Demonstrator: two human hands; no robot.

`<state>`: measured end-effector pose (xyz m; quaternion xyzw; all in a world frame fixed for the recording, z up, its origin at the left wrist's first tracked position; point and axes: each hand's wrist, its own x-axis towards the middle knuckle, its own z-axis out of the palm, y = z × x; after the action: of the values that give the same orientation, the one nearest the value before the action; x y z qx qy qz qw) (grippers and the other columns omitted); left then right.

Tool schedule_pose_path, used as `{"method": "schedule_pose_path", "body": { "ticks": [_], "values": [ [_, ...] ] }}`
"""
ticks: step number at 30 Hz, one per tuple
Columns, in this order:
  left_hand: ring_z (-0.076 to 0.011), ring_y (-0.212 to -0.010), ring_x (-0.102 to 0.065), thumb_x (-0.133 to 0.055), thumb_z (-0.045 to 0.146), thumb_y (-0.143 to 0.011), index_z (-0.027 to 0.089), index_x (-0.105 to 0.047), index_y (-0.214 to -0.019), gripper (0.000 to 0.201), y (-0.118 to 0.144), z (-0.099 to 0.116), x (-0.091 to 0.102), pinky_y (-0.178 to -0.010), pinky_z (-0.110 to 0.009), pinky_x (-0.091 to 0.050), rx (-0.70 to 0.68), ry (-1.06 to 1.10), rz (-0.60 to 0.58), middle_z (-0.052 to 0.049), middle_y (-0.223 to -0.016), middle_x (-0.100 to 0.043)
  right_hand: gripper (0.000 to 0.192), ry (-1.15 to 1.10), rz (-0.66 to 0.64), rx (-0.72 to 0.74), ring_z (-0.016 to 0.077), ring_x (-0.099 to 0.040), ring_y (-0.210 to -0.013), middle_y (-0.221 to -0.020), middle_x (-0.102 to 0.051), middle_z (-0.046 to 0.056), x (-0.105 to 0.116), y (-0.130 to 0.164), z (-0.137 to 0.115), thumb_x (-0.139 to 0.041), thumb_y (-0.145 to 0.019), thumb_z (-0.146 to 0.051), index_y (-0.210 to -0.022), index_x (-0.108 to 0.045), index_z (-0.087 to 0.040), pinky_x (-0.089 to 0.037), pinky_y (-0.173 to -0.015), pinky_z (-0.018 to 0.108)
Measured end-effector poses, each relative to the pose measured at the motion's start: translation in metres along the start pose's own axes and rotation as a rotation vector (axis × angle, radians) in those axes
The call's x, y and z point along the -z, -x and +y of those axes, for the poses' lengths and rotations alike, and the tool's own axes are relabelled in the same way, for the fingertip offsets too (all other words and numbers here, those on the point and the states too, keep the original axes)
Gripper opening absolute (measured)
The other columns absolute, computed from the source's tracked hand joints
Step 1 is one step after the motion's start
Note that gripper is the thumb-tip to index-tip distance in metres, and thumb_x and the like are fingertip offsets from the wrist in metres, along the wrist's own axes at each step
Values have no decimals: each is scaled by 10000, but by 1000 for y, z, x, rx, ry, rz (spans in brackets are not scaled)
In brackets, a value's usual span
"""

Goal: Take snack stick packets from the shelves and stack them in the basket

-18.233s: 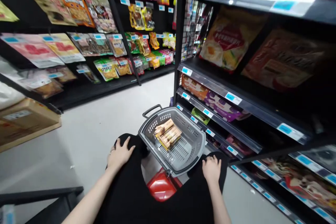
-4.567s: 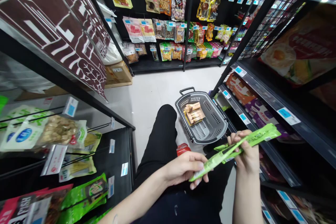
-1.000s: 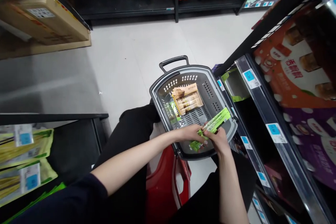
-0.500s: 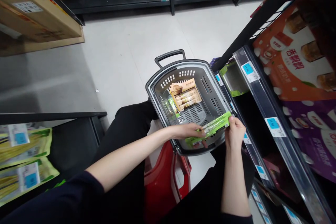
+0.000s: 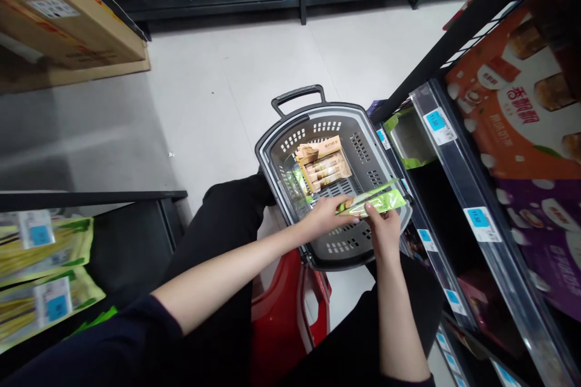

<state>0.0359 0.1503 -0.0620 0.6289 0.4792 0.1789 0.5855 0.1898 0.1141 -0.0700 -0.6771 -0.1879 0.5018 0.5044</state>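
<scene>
Over the near right part of a grey shopping basket [image 5: 313, 254], both hands grip a shiny green packet [image 5: 388, 199]. My left hand [image 5: 327, 213] closes on its left end. My right hand [image 5: 384, 228] pinches it from below, thumb on the front. What the packet contains I cannot make out. Inside the basket lies a tan open-fronted box [image 5: 324, 163] with several stick sachets showing. A green and clear package [image 5: 299, 184] is partly hidden beside it, against the basket's left wall.
On the right stands a shelf with price tags [image 5: 439, 126], a green-edged tray [image 5: 411, 139] and large orange cartons [image 5: 521, 91]. Yellow bags [image 5: 49, 248] lie on a left shelf. Below the basket is a red plastic object [image 5: 276, 314]. A cardboard box [image 5: 77, 18] stands far left.
The green packet has been turned, so another face shows. My right hand has moved left from its right end to its underside. My left hand has shifted slightly upward.
</scene>
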Motion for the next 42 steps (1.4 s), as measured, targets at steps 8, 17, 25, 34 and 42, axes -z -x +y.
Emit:
{"method": "schedule_pose_path", "body": {
  "ticks": [8, 17, 25, 34, 42],
  "values": [
    [-149, -685, -549, -745, 314, -501, 130, -636, -814, 379, -7, -4, 4, -651, -227, -407, 168, 230, -71, 33, -696, -598, 353, -111, -80, -21, 182, -640, -715, -756, -665, 22, -7, 7, -8, -764, -527, -249, -829, -600, -170, -524, -705, 346],
    [-127, -619, -516, -752, 302, -473, 141, -604, -770, 369, -4, 1, 6, -588, -213, -386, 160, 218, -77, 48, -658, -560, 258, -88, 42, -6, 95, -557, -488, -580, -602, -31, 8, -3, -14, -780, -525, -264, -651, -591, -143, -506, -524, 243],
    [-154, -678, -582, -728, 404, -555, 142, -623, -792, 369, -1, 3, 3, -602, -250, -440, 240, 547, -203, -6, -724, -635, 239, -242, 120, 196, 89, -590, -642, -674, -611, -31, 33, -18, -22, -754, -600, -269, -744, -598, -159, -509, -677, 256],
    [-110, -613, -595, -795, 231, -499, 110, -662, -850, 394, 3, 7, 7, -559, -204, -453, 395, 945, -408, -38, -712, -663, 230, -397, -99, 137, 116, -577, -800, -852, -619, -27, 26, -11, -25, -669, -676, -350, -879, -607, -260, -443, -861, 344],
    [-116, -618, -597, -781, 120, -460, 103, -625, -823, 396, -4, 6, 4, -640, -259, -502, 263, 656, 2, -11, -695, -657, 519, -344, -168, 47, 204, -604, -843, -949, -627, 71, 3, 7, -21, -566, -656, -612, -977, -602, -206, -465, -813, 433]
  ]
}}
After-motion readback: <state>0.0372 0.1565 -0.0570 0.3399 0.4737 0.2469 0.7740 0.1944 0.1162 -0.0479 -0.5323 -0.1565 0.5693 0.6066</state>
